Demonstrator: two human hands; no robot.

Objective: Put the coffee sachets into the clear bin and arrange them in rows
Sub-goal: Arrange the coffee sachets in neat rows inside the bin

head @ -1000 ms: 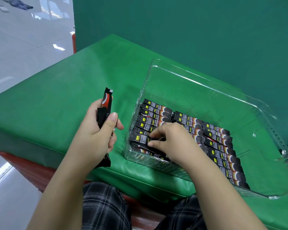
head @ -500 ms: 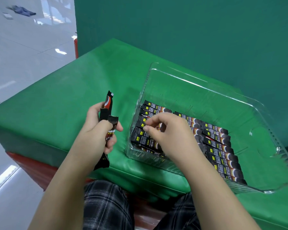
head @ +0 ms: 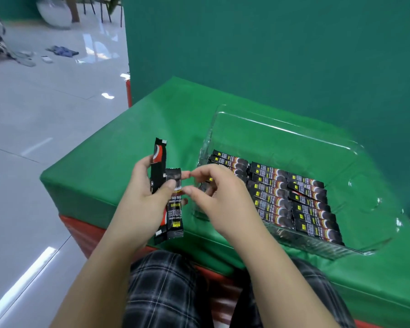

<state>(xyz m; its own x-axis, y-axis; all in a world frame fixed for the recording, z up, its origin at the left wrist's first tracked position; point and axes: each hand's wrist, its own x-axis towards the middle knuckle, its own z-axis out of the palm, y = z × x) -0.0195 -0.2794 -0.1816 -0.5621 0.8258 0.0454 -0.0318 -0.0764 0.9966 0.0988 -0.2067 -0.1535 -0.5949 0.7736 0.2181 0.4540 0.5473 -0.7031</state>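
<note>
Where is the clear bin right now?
In the head view the clear bin sits right of centre on the green table, just right of both hands.

The front sachet [head: 175, 215] reads "INSTANT COFFEE"; its other print is illegible.

A green-covered table [head: 118, 159] carries a clear bin [head: 355, 162] on its right side.

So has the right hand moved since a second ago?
Yes. The right hand has come out of the clear bin, past its near-left wall, leftward to the sachets held by the left hand.
</note>
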